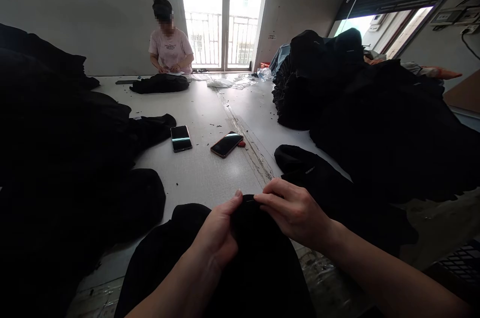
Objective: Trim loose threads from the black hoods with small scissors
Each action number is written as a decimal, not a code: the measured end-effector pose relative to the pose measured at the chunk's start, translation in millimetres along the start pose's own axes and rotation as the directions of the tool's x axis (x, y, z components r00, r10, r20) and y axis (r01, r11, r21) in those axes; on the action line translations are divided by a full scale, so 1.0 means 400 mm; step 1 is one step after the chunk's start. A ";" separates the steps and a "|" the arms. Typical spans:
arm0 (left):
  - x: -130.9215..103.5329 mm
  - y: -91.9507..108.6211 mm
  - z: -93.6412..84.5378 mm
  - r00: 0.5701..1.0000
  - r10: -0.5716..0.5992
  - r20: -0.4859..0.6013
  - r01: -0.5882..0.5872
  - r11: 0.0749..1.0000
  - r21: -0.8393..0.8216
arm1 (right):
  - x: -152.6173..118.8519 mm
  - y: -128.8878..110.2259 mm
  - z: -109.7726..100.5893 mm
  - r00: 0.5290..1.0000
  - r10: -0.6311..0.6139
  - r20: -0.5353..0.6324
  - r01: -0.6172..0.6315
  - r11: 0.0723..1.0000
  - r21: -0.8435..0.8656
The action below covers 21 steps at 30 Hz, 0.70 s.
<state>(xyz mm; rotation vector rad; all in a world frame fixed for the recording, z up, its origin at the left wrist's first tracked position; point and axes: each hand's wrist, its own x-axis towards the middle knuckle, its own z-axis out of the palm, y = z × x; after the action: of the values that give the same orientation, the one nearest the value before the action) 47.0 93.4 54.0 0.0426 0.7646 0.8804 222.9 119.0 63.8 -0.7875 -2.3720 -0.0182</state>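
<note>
A black garment (262,263) is held up in front of me over the table's near edge. My left hand (219,230) is closed on its upper edge, thumb on top and the other fingers hidden behind the cloth. Pinching the same edge a little to the right is my right hand (294,205), its fingertips beside a short pale line on the cloth, too small to identify. To the right lies another black garment (318,178) with small pale lettering.
Tall piles of black garments stand left (56,158) and right (375,103) on the white table (202,178). Two phones, one upright (181,139) and one angled (226,144), lie mid-table beside a small red object (242,144). A co-worker (170,50) handles something at the far edge.
</note>
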 end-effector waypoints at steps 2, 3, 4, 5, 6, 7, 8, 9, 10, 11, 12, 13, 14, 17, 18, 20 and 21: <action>-0.002 0.000 -0.001 1.000 0.006 0.002 -0.006 1.000 0.007 | 0.002 0.001 -0.005 1.000 0.008 0.000 -0.008 1.000 0.029; -0.003 0.000 -0.001 1.000 0.015 0.001 -0.015 1.000 0.005 | 0.004 -0.002 -0.011 1.000 0.026 -0.008 -0.026 0.998 0.061; -0.003 0.000 0.000 1.000 0.023 0.000 -0.023 1.000 0.002 | 0.006 -0.008 -0.018 0.998 0.062 -0.025 -0.059 0.992 0.109; -0.002 0.000 0.000 1.000 0.030 0.000 -0.030 1.000 -0.001 | 0.009 -0.017 -0.025 0.992 0.119 -0.043 -0.110 0.979 0.174; 0.000 0.000 0.000 0.999 0.032 0.001 -0.032 0.999 -0.003 | 0.011 -0.026 -0.031 0.980 0.193 -0.041 -0.177 0.951 0.254; 0.003 0.000 0.001 1.000 0.029 0.001 -0.029 1.000 -0.005 | 0.012 -0.034 -0.033 0.966 0.257 -0.004 -0.240 0.909 0.342; 0.007 0.000 0.001 1.000 0.025 -0.006 -0.025 1.000 -0.008 | 0.014 -0.038 -0.032 0.955 0.290 0.066 -0.290 0.859 0.421; 0.012 0.000 0.000 1.000 0.023 -0.022 -0.023 1.000 -0.009 | 0.015 -0.036 -0.026 0.945 0.287 0.155 -0.326 0.817 0.476; 0.018 0.001 -0.002 0.999 0.020 -0.047 -0.021 1.000 -0.011 | 0.018 -0.027 -0.016 0.935 0.263 0.239 -0.350 0.792 0.500; 0.025 0.001 -0.005 0.996 0.033 -0.079 -0.034 0.999 -0.014 | 0.023 -0.008 -0.005 0.924 0.242 0.295 -0.365 0.788 0.496; 0.032 0.003 -0.010 0.990 0.072 -0.122 -0.073 0.997 -0.007 | 0.029 0.017 0.007 0.917 0.254 0.308 -0.377 0.803 0.461; 0.040 0.005 -0.016 0.975 0.139 -0.175 -0.139 0.990 0.016 | 0.036 0.045 0.017 0.901 0.336 0.274 -0.424 0.813 0.398; 0.048 0.007 -0.023 0.947 0.226 -0.227 -0.218 0.974 0.056 | 0.042 0.074 0.026 0.870 0.454 0.192 -0.493 0.802 0.336; 0.070 0.020 -0.046 0.817 0.487 -0.308 -0.443 0.873 0.206 | 0.049 0.121 0.045 0.830 0.555 0.051 -0.542 0.782 0.308; 0.076 0.026 -0.051 0.780 0.544 -0.311 -0.491 0.839 0.235 | 0.044 0.120 0.055 0.834 0.550 0.051 -0.536 0.783 0.315; 0.081 0.039 -0.059 0.722 0.619 -0.309 -0.564 0.786 0.254 | 0.029 0.104 0.081 0.857 0.503 0.110 -0.510 0.798 0.321; 0.081 0.047 -0.060 0.694 0.648 -0.315 -0.594 0.762 0.258 | 0.022 0.098 0.095 0.861 0.493 0.124 -0.506 0.807 0.304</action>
<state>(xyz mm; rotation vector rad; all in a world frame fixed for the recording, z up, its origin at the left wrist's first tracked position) 32.2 122.1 23.6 0.2738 1.2221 1.5199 217.5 163.4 31.5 -1.2242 -2.0480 0.6029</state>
